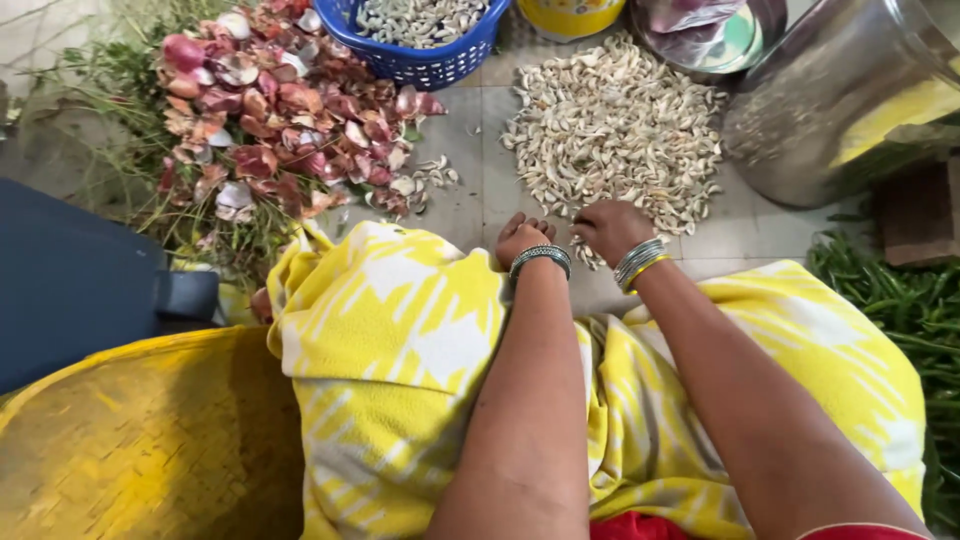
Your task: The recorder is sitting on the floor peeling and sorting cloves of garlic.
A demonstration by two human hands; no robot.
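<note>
A blue basket [425, 45] at the top holds pale peeled cloves, and a steel pot [835, 110] stands at the right beside a steel bowl [715, 35] with a plastic bag in it. The garlic pile [615, 130] lies on the tiled floor [470, 170], with red onion skins [280, 110] heaped to its left. Both hands, the left hand [522, 238] and right hand [610, 228], are curled at the pile's near edge, 2 fists touching cloves, though whether they grip any I cannot tell.
</note>
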